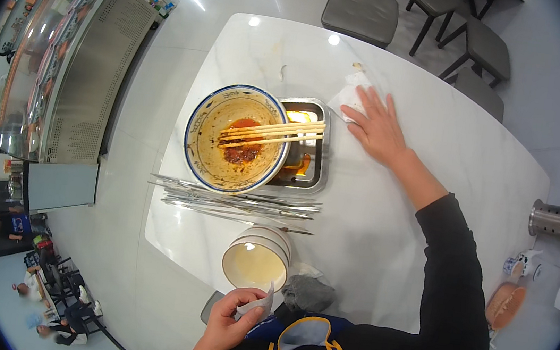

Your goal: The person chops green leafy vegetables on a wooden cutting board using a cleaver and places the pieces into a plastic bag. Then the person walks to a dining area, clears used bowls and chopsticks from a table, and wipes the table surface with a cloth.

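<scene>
My right hand (pixel 377 129) lies palm down on the white marbled table (pixel 375 250), fingers spread, holding a crumpled white tissue (pixel 348 101) against its surface. Close to my body, my left hand (pixel 230 321) pinches a folded white tissue (pixel 258 306) between thumb and fingers. Beyond it stand stacked bowls (pixel 256 261), pale inside. A large blue-rimmed bowl (pixel 200 139) holds reddish-brown sauce remains, with several wooden chopsticks (pixel 285 132) across its rim. It overlaps a metal tray (pixel 316 171) with oily liquid. Several thin metal skewers (pixel 240 201) lie in a loose pile between the bowls.
A grey cloth (pixel 308 294) lies by the table's near edge. At right are a metal chopstick holder (pixel 550 218) and an orange-brown container (pixel 505 306). Grey stools (pixel 361 13) stand beyond the table. A glass-fronted display case (pixel 94 63) is at left; people sit at lower left.
</scene>
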Available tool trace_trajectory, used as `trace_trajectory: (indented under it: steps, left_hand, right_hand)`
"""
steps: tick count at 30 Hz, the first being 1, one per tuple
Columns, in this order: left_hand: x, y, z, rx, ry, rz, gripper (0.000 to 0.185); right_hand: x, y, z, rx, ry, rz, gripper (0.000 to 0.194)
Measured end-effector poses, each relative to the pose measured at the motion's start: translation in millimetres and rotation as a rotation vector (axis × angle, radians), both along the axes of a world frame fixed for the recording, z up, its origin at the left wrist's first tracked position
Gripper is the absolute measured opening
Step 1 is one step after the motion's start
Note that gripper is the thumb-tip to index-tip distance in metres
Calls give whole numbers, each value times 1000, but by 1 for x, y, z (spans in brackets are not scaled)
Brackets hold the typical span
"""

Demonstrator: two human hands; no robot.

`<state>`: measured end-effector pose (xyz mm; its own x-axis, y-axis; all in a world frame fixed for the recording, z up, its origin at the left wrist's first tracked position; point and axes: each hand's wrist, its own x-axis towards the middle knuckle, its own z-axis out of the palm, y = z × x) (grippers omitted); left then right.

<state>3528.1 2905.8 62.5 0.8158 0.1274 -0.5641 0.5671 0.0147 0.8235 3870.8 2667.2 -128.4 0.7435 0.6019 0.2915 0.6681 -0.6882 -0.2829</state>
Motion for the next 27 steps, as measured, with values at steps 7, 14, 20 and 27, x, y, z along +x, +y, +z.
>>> trace_trajectory:
  steps: [7, 14, 20, 27]
  left_hand:
    - [7, 6, -3, -9, 13, 3, 14]
    - [7, 8, -5, 7, -13, 31, 14]
    - [4, 12, 0, 50, -5, 89, 13]
    - [2, 5, 7, 105, -31, 68, 13]
  right_hand:
    - [27, -1, -8, 398, -41, -6, 25]
    - [112, 23, -1, 545, 234, -163, 29]
    - [94, 28, -30, 185, 110, 50, 35]
    - [58, 51, -15, 11, 83, 169, 43]
